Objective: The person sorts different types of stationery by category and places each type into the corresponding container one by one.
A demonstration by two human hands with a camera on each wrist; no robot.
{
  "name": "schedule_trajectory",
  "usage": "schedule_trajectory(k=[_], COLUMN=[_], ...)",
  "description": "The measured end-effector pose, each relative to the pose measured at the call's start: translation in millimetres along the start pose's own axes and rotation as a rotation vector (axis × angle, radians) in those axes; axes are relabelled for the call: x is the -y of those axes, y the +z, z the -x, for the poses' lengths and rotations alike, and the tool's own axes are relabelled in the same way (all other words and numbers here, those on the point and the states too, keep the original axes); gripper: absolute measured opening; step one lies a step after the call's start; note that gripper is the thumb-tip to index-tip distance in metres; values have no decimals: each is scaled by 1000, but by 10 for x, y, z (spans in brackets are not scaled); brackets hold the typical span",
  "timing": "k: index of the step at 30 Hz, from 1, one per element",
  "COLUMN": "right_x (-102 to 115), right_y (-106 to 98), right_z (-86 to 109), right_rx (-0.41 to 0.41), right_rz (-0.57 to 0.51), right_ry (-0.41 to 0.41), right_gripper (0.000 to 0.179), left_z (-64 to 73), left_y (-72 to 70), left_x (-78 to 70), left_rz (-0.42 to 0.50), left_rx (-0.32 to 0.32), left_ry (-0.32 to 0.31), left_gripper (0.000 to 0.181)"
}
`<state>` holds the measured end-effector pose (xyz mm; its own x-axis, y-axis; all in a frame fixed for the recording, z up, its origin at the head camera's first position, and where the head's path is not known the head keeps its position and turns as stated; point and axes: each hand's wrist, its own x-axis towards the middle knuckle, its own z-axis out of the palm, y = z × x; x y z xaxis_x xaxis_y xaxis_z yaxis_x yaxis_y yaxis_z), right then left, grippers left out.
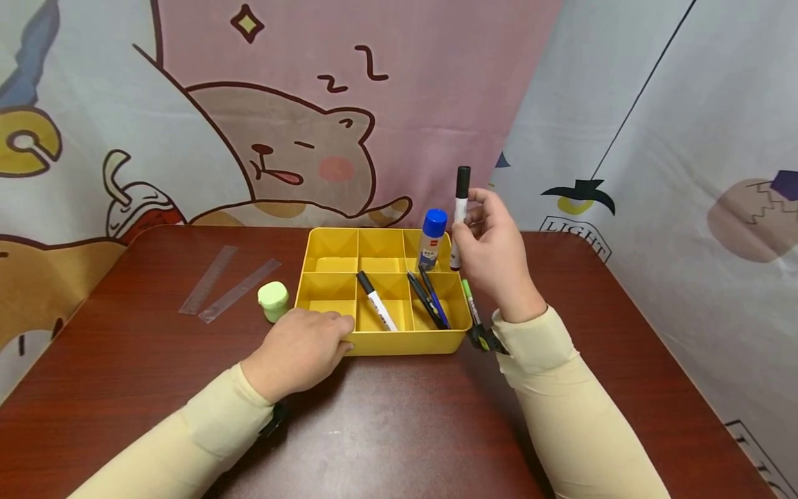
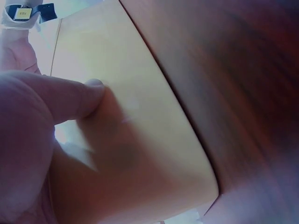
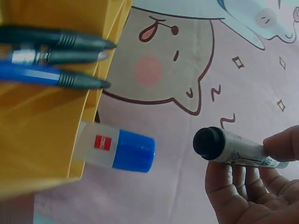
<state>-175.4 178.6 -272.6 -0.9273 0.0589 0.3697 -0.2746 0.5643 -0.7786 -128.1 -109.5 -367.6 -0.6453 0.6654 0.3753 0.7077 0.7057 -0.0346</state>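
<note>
Pale sleeves (image 1: 206, 423) reach over the table (image 1: 399, 443); the left hand (image 1: 304, 352), fingers curled, grips the yellow tray (image 1: 408, 344) at its front rim, and the right hand (image 1: 495, 253) pinches an upright marker (image 1: 460, 205) near the glue stick (image 1: 430, 242) standing at the tray's back right.

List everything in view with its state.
Yellow tray: open, partly filled, gripped by the left hand
Held marker: capped, nearly upright in the right hand
Other marker: capped, slanted in the tray
Glue stick: capped, upright
Pens: slanted in the tray
Green-ended pen: outside the tray, partly hidden
Clear rulers: lying flat
Green container: upright, seemingly closed
</note>
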Motion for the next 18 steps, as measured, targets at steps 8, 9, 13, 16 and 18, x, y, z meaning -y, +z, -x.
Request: schedule_trajectory(k=[8, 9, 13, 16, 18], right_x=[66, 74, 86, 91, 101], right_y=[115, 131, 184, 218, 240], right_z=[99, 111, 149, 174, 183], right_rx=[19, 27, 48, 58, 68], right_rz=[-73, -84, -110, -118, -114], right_ry=[-49, -55, -85, -103, -115], right_gripper=[45, 45, 45, 45, 46], left_z=[6, 6, 2, -3, -6], left_y=[8, 9, 14, 17, 17], left_x=[10, 12, 12, 10, 9], left_rz=[-5, -6, -4, -9, -13], left_rx=[3, 3, 5, 7, 10], left_ry=[-2, -2, 1, 3, 1], left_gripper=[38, 38, 38, 38, 38])
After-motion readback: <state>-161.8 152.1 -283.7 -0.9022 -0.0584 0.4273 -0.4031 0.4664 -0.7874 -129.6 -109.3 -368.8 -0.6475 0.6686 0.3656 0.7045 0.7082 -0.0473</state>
